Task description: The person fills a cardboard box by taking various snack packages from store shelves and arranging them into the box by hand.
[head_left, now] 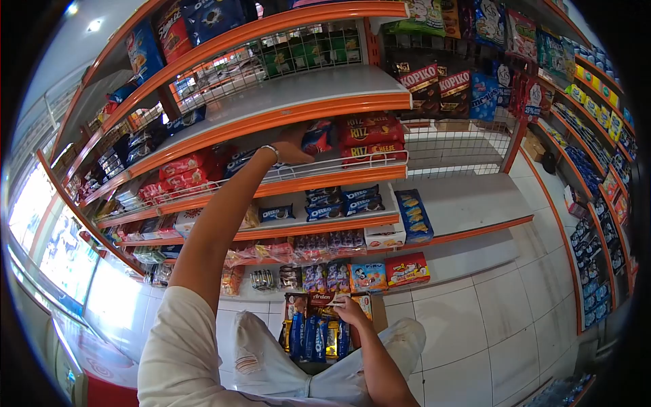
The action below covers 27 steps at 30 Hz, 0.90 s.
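My left hand [293,153], with a band on its wrist, reaches into the middle shelf and grips a blue and red snack packet [317,138]. Stacked just right of it are red Ritz Cheese packs [371,139], and dark blue packs [244,161] lie to its left. Down between my knees is a cardboard box [379,313] full of biscuit packs, among them blue Oreo packs [309,338] and a brown Arden pack [321,298]. My right hand [351,311] is at the box's far right part, fingers closed beside the Arden pack; what they hold is unclear.
Orange-edged shelves [298,178] rise in front, with a wire rail along the middle one. Oreo packs [344,202] fill part of the tier below. Kopiko bags [419,80] hang at the upper right. Another stocked rack [586,169] stands across the tiled floor [468,325].
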Tool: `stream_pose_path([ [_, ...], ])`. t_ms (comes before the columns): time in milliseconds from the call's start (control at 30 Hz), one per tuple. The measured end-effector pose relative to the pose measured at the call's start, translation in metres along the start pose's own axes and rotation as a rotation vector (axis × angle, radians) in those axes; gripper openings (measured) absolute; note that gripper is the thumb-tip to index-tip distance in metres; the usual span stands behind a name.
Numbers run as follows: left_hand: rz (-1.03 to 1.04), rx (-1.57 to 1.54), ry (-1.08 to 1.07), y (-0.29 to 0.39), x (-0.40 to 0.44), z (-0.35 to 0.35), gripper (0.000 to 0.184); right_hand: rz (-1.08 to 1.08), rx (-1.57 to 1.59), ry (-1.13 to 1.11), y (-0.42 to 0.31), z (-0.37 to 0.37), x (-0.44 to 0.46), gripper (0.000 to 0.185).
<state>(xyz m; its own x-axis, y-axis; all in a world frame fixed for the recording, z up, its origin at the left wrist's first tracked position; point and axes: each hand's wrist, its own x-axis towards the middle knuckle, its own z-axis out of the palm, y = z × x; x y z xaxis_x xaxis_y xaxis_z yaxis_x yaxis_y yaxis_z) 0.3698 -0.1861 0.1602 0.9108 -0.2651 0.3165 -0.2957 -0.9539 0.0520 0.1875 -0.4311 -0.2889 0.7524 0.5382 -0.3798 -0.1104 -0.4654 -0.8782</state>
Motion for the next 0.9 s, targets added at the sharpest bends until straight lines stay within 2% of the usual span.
stream_pose_path([
  [100,0.023,-0.109,-0.036,0.018,-0.02,-0.017,0.1,0.009,-0.027,-0.006,-0.004,0.0,-0.007,0.05],
  [200,0.091,-0.049,-0.029,0.027,-0.034,-0.025,0.095,-0.012,-0.066,0.018,-0.015,-0.004,-0.018,0.051],
  [267,0.257,0.167,-0.007,0.037,-0.049,-0.033,0.093,-0.003,-0.093,0.016,-0.023,-0.008,-0.026,0.052],
  [300,0.253,0.159,-0.005,0.043,-0.059,-0.031,0.093,0.002,-0.117,0.011,-0.026,-0.009,-0.03,0.054],
  [367,0.608,0.468,0.184,0.061,-0.084,-0.019,0.094,0.02,-0.085,-0.009,-0.028,-0.011,-0.036,0.055],
  [433,0.613,0.345,0.31,0.085,-0.127,0.004,0.096,-0.013,-0.203,0.034,-0.029,-0.013,-0.038,0.05],
  [467,0.536,0.243,0.247,0.105,-0.154,0.007,0.095,-0.063,-0.176,0.087,-0.049,-0.019,-0.055,0.043],
  [533,0.455,0.121,0.168,0.13,-0.2,0.025,0.094,-0.211,0.124,0.142,-0.029,-0.011,-0.04,0.036],
  [567,0.255,-0.135,0.192,0.136,-0.223,0.048,0.093,-0.209,0.082,0.163,-0.013,-0.007,-0.024,0.032],
  [600,0.044,-0.39,0.192,0.142,-0.252,0.077,0.093,-0.296,0.145,0.223,0.016,0.004,-0.004,0.031],
  [633,-0.187,-0.619,0.259,0.142,-0.282,0.126,0.084,-0.253,0.279,0.208,-0.027,-0.002,-0.036,0.033],
  [667,-0.401,-1.052,0.151,0.138,-0.305,0.172,0.076,-0.253,0.524,0.2,-0.026,0.009,-0.038,0.034],
  [700,-0.651,-1.469,0.026,0.14,-0.333,0.205,0.068,-0.088,0.677,0.007,-0.051,0.009,-0.055,0.046],
  [733,-0.698,-1.492,-0.043,0.144,-0.354,0.221,0.068,0.029,0.766,-0.091,-0.073,0.009,-0.068,0.048],
  [767,-0.881,-1.7,-0.084,0.147,-0.368,0.234,0.048,0.145,0.855,-0.192,-0.083,0.018,-0.08,0.05],
  [800,-1.054,-1.897,-0.098,0.148,-0.376,0.243,0.03,0.175,0.788,-0.239,-0.083,0.031,-0.083,0.052],
  [833,-1.071,-1.915,-0.121,0.152,-0.381,0.249,0.03,0.185,0.708,-0.288,-0.082,0.038,-0.081,0.053],
  [900,-1.152,-2.031,0.006,0.16,-0.397,0.257,0.021,0.198,0.625,-0.239,-0.077,0.052,-0.091,0.054],
])
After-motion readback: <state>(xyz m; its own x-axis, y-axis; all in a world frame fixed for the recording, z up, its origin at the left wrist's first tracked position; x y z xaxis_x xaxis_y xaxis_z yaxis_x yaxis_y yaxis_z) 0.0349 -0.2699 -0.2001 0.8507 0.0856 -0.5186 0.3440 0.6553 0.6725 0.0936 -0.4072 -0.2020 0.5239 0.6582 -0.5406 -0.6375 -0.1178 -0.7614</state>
